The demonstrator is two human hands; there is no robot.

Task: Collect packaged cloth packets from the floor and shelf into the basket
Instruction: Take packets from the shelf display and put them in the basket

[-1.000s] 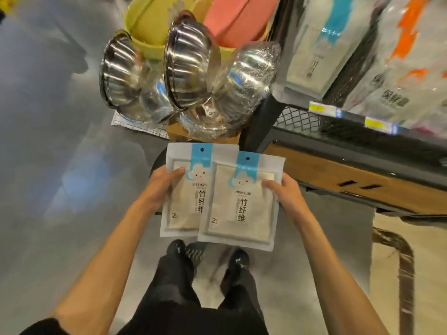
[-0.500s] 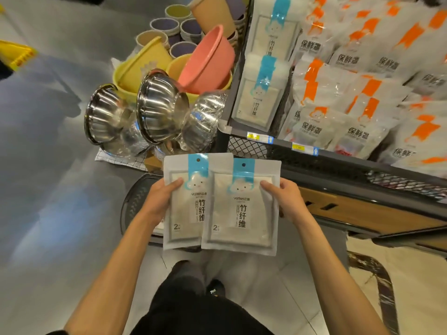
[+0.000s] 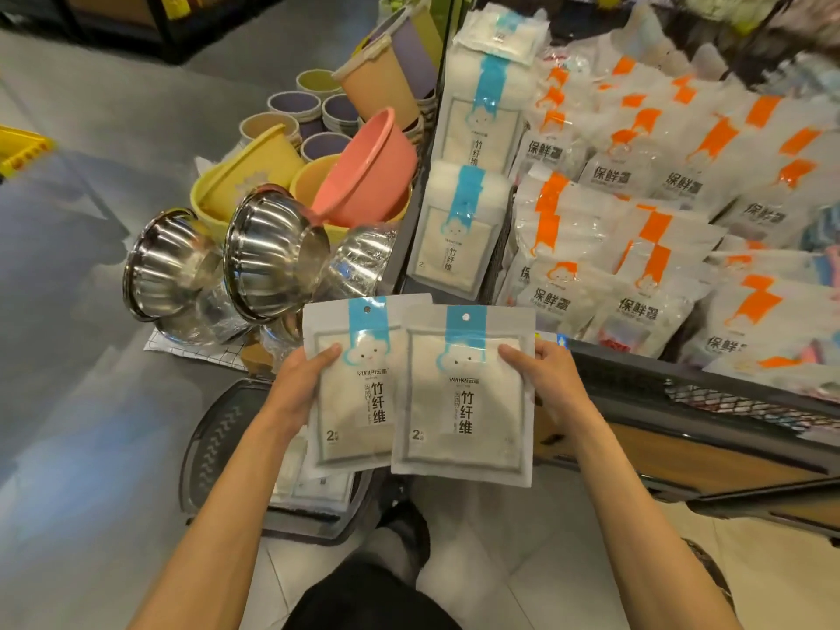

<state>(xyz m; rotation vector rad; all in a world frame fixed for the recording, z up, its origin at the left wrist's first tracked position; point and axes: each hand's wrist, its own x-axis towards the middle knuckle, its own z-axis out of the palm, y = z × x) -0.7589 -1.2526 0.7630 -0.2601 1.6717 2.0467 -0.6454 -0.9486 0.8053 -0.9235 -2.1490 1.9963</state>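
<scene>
Near the middle of the view, both bare forearms reach forward from the near edge and meet at chest height. The left hand [image 3: 297,388] grips the left side of one cloth packet [image 3: 359,402], its thumb [image 3: 328,353] laid flat across the front; the other fingers are behind the packet and cannot be seen. The right hand [image 3: 547,379] mirrors it on the right side of a second packet [image 3: 463,402], thumb [image 3: 513,356] pressed on the front and the fingers hidden behind.

The two packets are held upright, side by side, and the second packet overlaps the right edge of the first. Each is a flat, clear-fronted pouch holding a folded off-white cloth. Each has a blue band and a hang hole at the top, a white cloud face, black Chinese lettering and a "2" at the lower left.

Below the packets, on the floor, sits a dark grey basket [image 3: 213,447] with more pale packets [image 3: 313,484] in it. To the right runs a dark shelf [image 3: 682,393]; matching blue-banded packets [image 3: 459,238] stand at its left end, with orange-banded bags [image 3: 636,266] beside them. Far left of the shelf are steel bowls [image 3: 268,256] wrapped in film and a pink basin [image 3: 363,170].
</scene>
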